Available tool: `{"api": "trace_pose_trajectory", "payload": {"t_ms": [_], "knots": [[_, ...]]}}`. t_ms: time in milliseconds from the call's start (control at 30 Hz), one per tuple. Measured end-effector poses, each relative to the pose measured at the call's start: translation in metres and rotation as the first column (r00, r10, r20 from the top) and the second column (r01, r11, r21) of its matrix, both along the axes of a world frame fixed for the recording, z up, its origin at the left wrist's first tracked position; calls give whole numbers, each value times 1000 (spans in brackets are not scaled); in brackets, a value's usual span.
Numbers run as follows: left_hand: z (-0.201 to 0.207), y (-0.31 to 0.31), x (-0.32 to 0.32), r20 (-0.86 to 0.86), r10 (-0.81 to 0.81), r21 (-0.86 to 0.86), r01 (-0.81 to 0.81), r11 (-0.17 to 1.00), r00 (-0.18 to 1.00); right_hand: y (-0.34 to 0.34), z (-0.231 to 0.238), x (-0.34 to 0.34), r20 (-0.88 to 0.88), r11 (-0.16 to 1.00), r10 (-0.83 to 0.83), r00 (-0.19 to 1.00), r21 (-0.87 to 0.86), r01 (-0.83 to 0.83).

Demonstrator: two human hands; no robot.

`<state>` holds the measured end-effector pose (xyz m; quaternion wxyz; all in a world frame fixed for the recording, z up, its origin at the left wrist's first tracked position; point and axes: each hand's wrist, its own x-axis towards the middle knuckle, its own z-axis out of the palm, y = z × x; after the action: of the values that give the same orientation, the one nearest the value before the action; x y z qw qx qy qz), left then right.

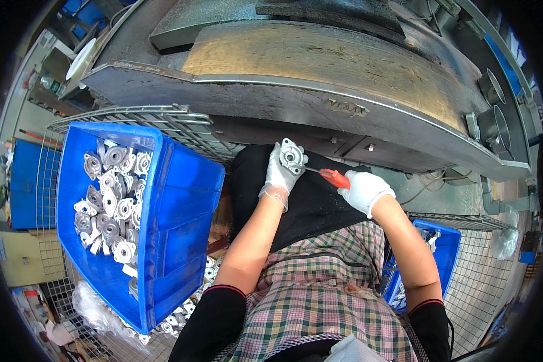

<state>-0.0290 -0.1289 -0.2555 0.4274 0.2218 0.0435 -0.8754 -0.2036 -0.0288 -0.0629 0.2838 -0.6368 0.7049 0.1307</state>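
My left hand (276, 174), in a white glove, is closed around a small silver-grey metal casting (292, 155) with a round opening in its middle and a lug on its rim. In my right hand (367, 192), also gloved in white, is a red-handled tool (334, 177) with a thin metal shaft. The shaft points left and its tip meets the lower right side of the casting. Whether it is a file, a scraper or a screwdriver I cannot tell. Both hands are above my lap, over dark cloth.
At my left, a tilted blue bin (181, 181) holds many similar castings, and more lie below it. A wire mesh cage (46, 187) surrounds it. Ahead runs a worn metal workbench (320, 57) with metal cups (495, 128) at its right. Another blue bin (446, 241) stands at my right.
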Motion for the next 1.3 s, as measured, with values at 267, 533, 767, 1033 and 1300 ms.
{"api": "trace_pose_trajectory", "payload": {"t_ms": [267, 533, 767, 1033, 1300], "knots": [[-5, 1, 0, -10, 25, -57, -26, 998, 1000, -13, -1, 17, 19, 1000, 11, 1000, -13, -10], [12, 5, -5, 130, 35, 2, -36, 999, 991, -34, -11, 19, 34, 997, -64, 997, -50, 65], [-4, 2, 6, 23, -110, -185, 112, 976, 994, -41, -17, 24, 32, 994, -67, 997, -79, 70], [-1, 3, 2, 107, -28, -61, 35, 998, 994, -42, -17, 22, 39, 994, -74, 997, -72, 76], [3, 2, 1, 144, -43, -90, 56, 994, 989, -42, -26, 7, 27, 990, -111, 994, -86, 112]]}}
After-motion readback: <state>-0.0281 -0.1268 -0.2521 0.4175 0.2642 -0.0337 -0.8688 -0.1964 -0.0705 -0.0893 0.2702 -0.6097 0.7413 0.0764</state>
